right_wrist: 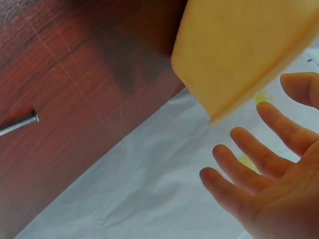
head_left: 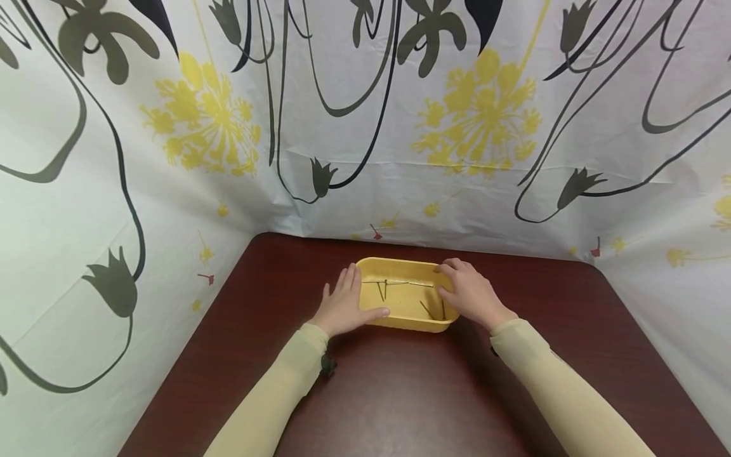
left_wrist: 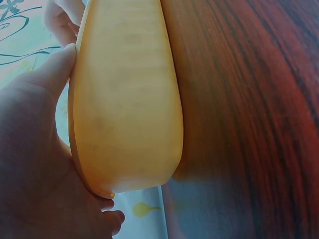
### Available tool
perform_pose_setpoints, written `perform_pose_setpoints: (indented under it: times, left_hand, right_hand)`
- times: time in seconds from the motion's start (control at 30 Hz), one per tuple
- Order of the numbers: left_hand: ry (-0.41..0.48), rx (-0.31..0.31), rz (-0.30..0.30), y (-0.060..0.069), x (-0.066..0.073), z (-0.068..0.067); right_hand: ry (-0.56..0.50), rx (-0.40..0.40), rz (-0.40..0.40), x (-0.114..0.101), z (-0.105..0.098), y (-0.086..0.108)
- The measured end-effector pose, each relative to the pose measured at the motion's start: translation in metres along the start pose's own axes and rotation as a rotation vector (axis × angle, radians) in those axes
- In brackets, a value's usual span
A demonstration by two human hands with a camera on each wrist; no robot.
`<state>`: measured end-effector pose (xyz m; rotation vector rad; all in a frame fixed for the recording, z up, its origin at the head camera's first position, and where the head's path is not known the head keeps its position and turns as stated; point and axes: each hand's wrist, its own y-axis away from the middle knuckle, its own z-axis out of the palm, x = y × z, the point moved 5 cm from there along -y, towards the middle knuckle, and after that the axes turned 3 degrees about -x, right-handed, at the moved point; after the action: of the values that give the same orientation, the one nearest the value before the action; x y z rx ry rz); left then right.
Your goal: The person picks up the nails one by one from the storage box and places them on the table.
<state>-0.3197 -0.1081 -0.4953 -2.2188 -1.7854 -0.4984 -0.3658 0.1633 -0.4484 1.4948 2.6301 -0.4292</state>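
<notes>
A yellow plastic tray (head_left: 400,322) holds several thin, dark, nail-like pieces (head_left: 385,289) scattered over its floor. My left hand (head_left: 342,306) lies at its left end, fingers extended along the rim and thumb over the front edge. In the left wrist view the thumb tip touches the tray's rim (left_wrist: 75,114). My right hand (head_left: 471,293) is at the right end, fingers slightly bent over the rim. The right wrist view shows those fingers (right_wrist: 239,174) spread and holding nothing, beside the tray's corner (right_wrist: 224,84).
A metal nail (right_wrist: 20,123) lies on the dark red-brown wooden table (head_left: 411,393) outside the tray, seen only in the right wrist view. Behind the table's far edge hangs a white patterned cloth (head_left: 365,139), which also runs along both sides.
</notes>
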Motion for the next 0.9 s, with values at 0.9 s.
perform_pose_setpoints:
  times: [0.9]
  left_hand:
    - [0.008,0.004,-0.007,-0.003,-0.003,0.002]
  right_hand:
    - [0.083,-0.005,-0.165,-0.021,0.034,-0.015]
